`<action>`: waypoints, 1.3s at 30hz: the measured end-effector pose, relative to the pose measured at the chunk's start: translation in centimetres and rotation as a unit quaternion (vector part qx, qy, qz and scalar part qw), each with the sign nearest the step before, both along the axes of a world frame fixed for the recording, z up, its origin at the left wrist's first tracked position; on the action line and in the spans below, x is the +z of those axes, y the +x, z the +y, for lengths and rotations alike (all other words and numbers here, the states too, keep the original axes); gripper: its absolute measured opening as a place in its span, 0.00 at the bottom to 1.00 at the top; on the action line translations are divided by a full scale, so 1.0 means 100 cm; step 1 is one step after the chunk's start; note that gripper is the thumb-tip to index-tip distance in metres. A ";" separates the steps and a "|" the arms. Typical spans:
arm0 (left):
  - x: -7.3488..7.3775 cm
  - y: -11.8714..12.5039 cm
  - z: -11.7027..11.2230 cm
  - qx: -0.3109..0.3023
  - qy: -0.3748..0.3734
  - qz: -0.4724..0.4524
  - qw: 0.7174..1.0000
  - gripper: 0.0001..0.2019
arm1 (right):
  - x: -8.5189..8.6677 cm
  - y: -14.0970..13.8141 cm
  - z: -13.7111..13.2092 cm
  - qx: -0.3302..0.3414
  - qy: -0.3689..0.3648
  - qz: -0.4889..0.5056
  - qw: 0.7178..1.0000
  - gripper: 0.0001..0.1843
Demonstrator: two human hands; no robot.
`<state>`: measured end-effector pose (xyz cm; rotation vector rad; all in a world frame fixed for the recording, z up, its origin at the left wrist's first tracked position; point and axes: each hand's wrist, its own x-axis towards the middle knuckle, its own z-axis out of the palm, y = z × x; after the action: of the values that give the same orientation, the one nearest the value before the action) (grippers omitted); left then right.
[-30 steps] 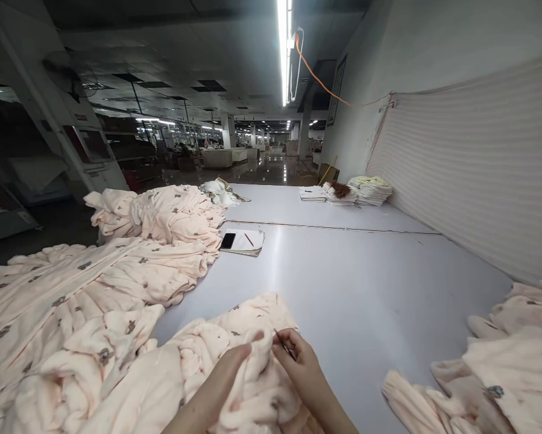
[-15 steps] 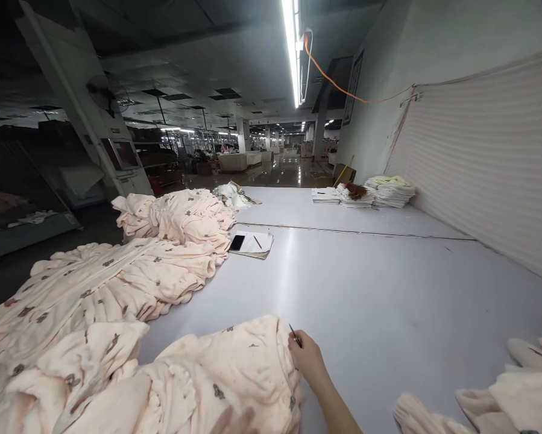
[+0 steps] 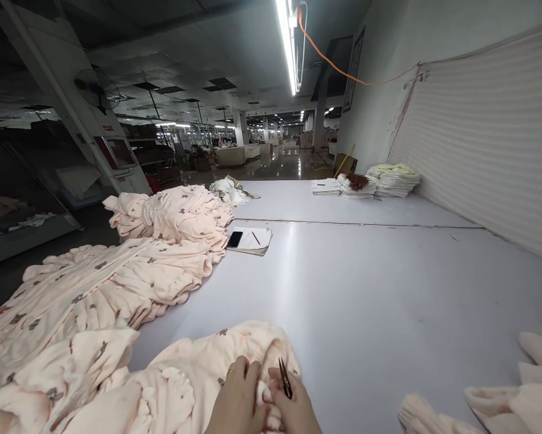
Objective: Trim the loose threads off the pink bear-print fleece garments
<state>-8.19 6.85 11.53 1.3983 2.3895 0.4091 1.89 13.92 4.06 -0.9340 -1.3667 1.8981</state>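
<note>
A pale pink fleece garment (image 3: 207,367) with small brown motifs lies bunched on the grey table (image 3: 365,289) right in front of me. My left hand (image 3: 237,401) is closed on a fold of it, a ring on one finger. Touching it, my right hand (image 3: 293,410) pinches the same fold and holds small dark thread snips (image 3: 283,377), blades pointing up and away from me.
Heaps of the same pink fleece (image 3: 117,283) cover the table's left side, and more lies at the lower right (image 3: 515,398). A phone (image 3: 234,239) rests on papers with a red pen (image 3: 255,237). Folded stacks (image 3: 390,179) sit at the far end by the striped wall.
My left hand has come back into view and taken hold of the fleece. My right hand has drawn in from the garment's far edge to meet it.
</note>
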 end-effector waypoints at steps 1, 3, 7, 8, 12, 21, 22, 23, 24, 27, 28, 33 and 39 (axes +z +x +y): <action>-0.004 0.001 -0.007 0.006 0.015 0.009 1.000 0.21 | 0.000 0.001 0.000 0.000 0.010 -0.013 1.000 0.16; -0.011 0.003 -0.021 0.023 0.071 0.012 0.997 0.19 | 0.002 0.001 -0.001 0.006 0.013 -0.026 1.000 0.12; -0.021 0.009 -0.038 0.077 0.191 -0.027 0.978 0.09 | 0.014 -0.002 0.001 0.006 -0.008 -0.017 1.000 0.13; -0.021 0.011 -0.039 0.089 0.212 -0.042 0.972 0.10 | 0.019 -0.002 0.002 0.001 -0.020 -0.003 1.000 0.15; -0.015 0.022 -0.032 0.093 0.257 -0.087 0.958 0.24 | 0.046 -0.001 -0.002 -0.015 0.005 0.015 1.000 0.15; 0.006 0.006 -0.020 0.192 0.217 -0.204 0.935 0.14 | 0.071 0.007 -0.015 0.027 0.345 -0.030 0.938 0.08; 0.007 0.001 -0.023 0.191 0.217 -0.179 0.940 0.14 | 0.071 0.007 -0.014 0.022 0.379 -0.029 0.925 0.08; 0.008 -0.004 -0.026 0.187 0.228 -0.138 0.945 0.14 | 0.070 0.008 -0.013 0.015 0.411 -0.032 0.911 0.08; 0.009 -0.007 -0.030 0.186 0.241 -0.097 0.948 0.15 | 0.069 0.010 -0.012 0.007 0.438 -0.040 0.898 0.08; 0.014 -0.011 -0.041 0.206 0.247 -0.065 0.945 0.12 | 0.069 0.014 -0.009 0.021 0.461 -0.085 0.883 0.07; 0.016 -0.010 -0.044 0.209 0.242 -0.089 0.943 0.10 | 0.071 0.016 -0.008 0.037 0.449 -0.100 0.887 0.06; 0.021 -0.004 -0.049 0.190 0.287 -0.283 0.895 0.03 | 0.088 0.017 -0.006 0.152 0.359 -0.090 0.916 0.04; 0.015 -0.003 -0.046 0.213 0.368 -0.369 0.826 0.08 | 0.098 0.005 -0.010 0.161 0.368 -0.112 0.909 0.11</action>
<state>-8.53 2.24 13.01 0.6490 1.8737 1.7706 2.38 12.90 13.83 -0.5635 -2.2623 1.2948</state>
